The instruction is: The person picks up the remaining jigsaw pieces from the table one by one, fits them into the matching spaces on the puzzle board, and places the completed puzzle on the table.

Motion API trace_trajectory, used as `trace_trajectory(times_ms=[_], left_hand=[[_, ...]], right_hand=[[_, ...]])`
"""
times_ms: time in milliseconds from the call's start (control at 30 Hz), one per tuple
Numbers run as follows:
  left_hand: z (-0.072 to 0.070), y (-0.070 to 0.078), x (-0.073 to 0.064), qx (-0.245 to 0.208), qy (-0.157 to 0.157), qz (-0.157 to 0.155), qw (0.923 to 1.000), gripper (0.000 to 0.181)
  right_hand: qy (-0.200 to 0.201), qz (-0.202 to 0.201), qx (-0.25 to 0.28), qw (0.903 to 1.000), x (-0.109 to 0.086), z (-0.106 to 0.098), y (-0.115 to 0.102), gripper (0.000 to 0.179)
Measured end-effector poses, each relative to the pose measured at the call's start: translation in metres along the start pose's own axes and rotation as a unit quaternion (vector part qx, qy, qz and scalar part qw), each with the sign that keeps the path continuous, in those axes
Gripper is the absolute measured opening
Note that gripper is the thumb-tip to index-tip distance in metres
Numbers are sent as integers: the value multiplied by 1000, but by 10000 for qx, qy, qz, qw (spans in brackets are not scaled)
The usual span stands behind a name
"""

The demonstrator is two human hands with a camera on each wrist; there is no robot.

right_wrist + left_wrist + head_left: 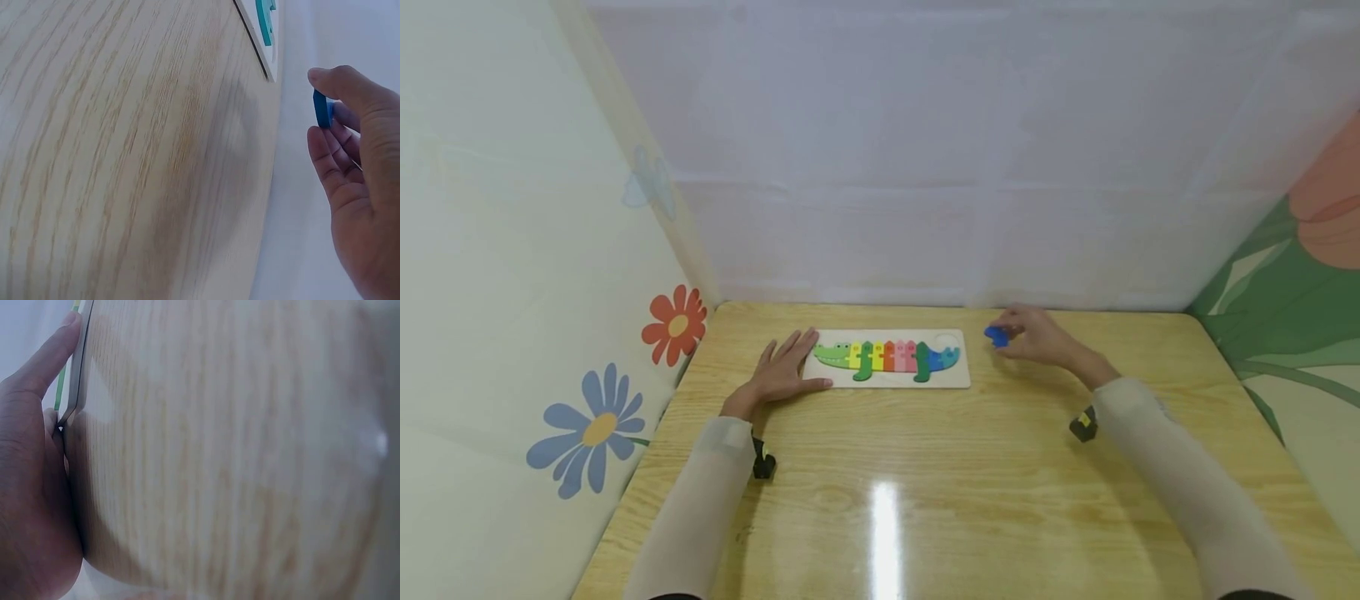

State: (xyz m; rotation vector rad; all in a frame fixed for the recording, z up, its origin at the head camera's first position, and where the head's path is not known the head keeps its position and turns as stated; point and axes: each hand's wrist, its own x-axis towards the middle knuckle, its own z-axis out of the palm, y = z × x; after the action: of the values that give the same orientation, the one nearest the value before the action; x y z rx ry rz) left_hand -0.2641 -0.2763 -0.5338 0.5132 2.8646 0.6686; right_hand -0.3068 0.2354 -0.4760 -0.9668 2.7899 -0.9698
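Observation:
A crocodile puzzle board (891,383) lies on the table, its colored pieces running from a green head to a light blue part near the tail. At the board's upper right corner is a bare, round pale patch (946,340). My left hand (781,372) rests against the left end with fingers spread and thumb along the near edge. Off the board's right end, my right hand (1037,335) pinches a blue puzzle piece (997,336) between thumb and fingers. The right wrist view shows this piece (322,109) edge-on, raised over the table.
The wooden table (820,500) ends at a white cloth wall (850,208) close behind the board. A flower-printed panel (598,429) stands at the left, another with large leaves (1292,308) at the right. Small black wrist devices (1082,425) sit below both wrists.

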Motion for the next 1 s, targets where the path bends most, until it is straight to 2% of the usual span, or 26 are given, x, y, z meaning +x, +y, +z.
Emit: trace_trajectory(times_ms=[367,700,1000], left_hand=[[9,-14,7,121,44,-4,9999,114],[8,-14,6,89,31,26,10000,113],[7,-11,4,51,37,46,10000,116]], right_hand=[[-17,-125,482,9988,10,10,-3,44],[-22,-189,627,9979,15,16,-6,42],[-26,-330,525,9981,18,23,-8,41]])
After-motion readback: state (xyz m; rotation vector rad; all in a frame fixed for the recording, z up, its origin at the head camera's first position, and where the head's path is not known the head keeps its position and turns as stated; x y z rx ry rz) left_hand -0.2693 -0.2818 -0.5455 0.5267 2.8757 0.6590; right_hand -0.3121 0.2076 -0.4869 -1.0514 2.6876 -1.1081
